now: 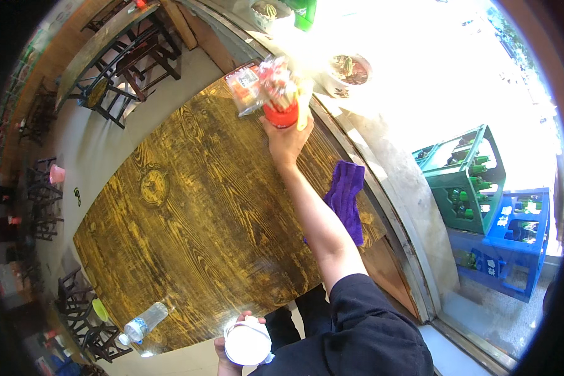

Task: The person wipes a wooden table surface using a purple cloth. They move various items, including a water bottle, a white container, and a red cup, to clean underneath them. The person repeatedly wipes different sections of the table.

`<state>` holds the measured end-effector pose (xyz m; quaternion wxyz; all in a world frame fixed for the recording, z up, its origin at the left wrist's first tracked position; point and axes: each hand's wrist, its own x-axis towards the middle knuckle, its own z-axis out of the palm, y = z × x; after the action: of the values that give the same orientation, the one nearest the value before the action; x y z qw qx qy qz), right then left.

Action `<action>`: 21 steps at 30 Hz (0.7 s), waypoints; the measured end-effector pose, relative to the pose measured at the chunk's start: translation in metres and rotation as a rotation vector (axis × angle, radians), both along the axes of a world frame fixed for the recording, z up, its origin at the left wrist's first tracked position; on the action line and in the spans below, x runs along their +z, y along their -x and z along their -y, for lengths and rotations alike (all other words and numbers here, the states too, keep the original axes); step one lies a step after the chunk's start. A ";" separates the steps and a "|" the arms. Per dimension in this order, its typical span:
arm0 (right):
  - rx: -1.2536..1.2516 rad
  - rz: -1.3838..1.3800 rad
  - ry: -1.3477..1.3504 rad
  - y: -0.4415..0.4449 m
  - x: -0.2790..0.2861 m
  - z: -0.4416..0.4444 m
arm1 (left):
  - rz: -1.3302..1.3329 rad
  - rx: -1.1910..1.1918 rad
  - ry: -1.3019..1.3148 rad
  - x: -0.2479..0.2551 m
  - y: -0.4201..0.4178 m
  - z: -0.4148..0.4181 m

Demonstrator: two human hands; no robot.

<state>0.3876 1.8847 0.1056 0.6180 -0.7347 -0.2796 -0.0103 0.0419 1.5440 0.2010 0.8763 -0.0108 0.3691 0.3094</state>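
Observation:
My right hand (289,136) reaches to the far end of a wood-grain table (207,202), its fingers around a red container (281,115) filled with thin sticks or wrapped items, blurred at the top. A yellow item (303,105) stands at the container's right side. Left of it is a clear plastic packet (246,89) with orange contents. Near my body, my left hand (228,350) holds a white round container (247,343) at the near table edge. A folded purple cloth (345,202) lies near the table's right edge, beside my right forearm.
A clear plastic bottle (145,322) lies at the table's near left corner. Past the window frame at the right are a green bottle crate (474,188), a blue crate (521,244) and a potted cactus (348,75). Dark stools (145,61) and another table (94,47) stand at upper left.

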 end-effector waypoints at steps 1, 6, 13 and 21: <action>0.010 0.109 0.049 0.004 -0.003 0.003 | -0.010 -0.007 -0.007 0.001 -0.002 -0.003; 0.261 0.181 0.236 -0.009 -0.007 0.032 | -0.012 -0.015 -0.012 -0.004 -0.002 -0.005; 0.619 -0.357 0.032 -0.044 0.074 0.065 | 0.006 -0.017 -0.017 0.001 -0.002 -0.008; 0.681 0.062 0.267 -0.069 0.072 0.055 | 0.014 0.004 -0.004 0.004 -0.003 -0.008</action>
<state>0.4562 1.8301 0.1780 0.4760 -0.6730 -0.5257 0.2100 0.0449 1.5522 0.2050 0.8783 -0.0120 0.3623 0.3117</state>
